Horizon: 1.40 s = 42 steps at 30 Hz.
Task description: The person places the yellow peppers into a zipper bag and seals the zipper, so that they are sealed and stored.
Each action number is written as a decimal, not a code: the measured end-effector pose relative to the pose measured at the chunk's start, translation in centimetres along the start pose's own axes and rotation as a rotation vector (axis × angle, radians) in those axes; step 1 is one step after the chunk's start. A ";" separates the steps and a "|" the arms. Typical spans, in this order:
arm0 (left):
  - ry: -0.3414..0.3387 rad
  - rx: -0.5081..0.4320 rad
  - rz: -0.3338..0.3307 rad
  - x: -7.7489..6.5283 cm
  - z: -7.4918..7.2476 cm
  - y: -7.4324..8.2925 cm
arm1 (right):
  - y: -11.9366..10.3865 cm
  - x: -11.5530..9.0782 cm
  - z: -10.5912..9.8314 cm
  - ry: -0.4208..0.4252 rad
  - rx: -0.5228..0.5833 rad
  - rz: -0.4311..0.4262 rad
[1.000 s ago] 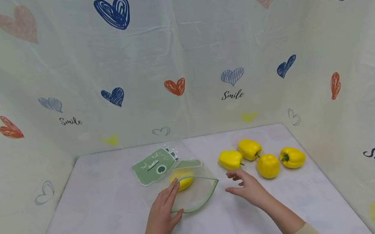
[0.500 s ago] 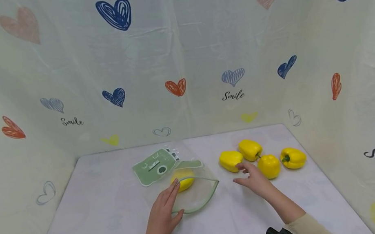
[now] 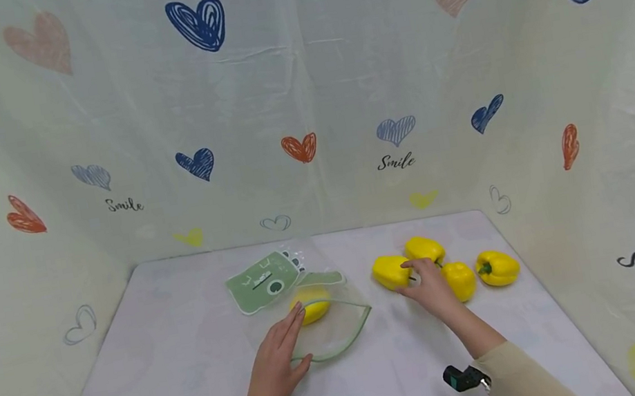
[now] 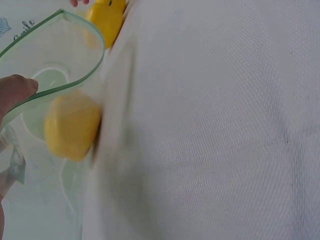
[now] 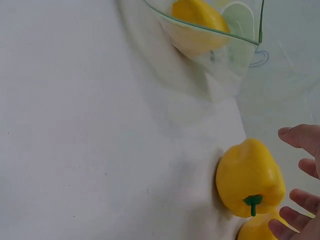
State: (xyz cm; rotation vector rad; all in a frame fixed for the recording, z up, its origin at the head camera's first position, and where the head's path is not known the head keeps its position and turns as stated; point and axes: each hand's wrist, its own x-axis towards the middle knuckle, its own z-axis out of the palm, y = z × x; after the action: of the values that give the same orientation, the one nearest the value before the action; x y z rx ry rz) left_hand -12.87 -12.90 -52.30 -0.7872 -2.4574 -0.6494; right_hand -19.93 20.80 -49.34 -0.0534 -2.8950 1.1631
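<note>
A clear plastic bag [image 3: 340,331] with a green trim and a green cartoon print lies with its mouth spread. Inside it rests a yellow bell pepper [image 3: 314,312], also visible through the film in the left wrist view. My left hand [image 3: 275,359] holds the bag at its left side, one digit over the green rim in the left wrist view. My right hand [image 3: 429,284] reaches to the nearest loose yellow bell pepper [image 5: 250,175], fingers spread and apart from it in the right wrist view. That pepper's green stem points towards the hand.
Close around the right hand lie two more yellow peppers, a back one [image 3: 424,249] and a front one [image 3: 461,280]. Another yellow pepper [image 3: 496,267] lies farther right. A white cloth covers the table [image 3: 162,364]; a heart-printed curtain [image 3: 317,198] encloses its back and sides.
My right hand has moved right and forward from beside the bag's mouth to the nearest loose pepper. My left hand and the bag have stayed in place.
</note>
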 end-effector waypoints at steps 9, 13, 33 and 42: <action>0.005 0.013 0.006 0.0 0.3 0.0 | 0.5 1.4 0.4 0.015 -0.015 0.010; 0.014 0.000 0.005 -0.1 0.3 0.0 | 0.8 2.1 0.7 0.020 -0.018 0.013; 0.012 0.018 0.015 -0.3 0.2 -0.2 | 0.7 3.7 1.5 -0.029 -0.030 0.048; 0.011 0.018 0.007 -0.4 0.2 -0.3 | 0.4 3.8 1.5 -0.031 -0.040 0.062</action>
State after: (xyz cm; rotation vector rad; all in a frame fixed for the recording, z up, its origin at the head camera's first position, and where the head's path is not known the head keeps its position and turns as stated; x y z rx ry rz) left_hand -12.86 -13.15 -52.78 -0.7825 -2.4458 -0.6265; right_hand -23.81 20.25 -50.70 -0.1282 -2.9642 1.1253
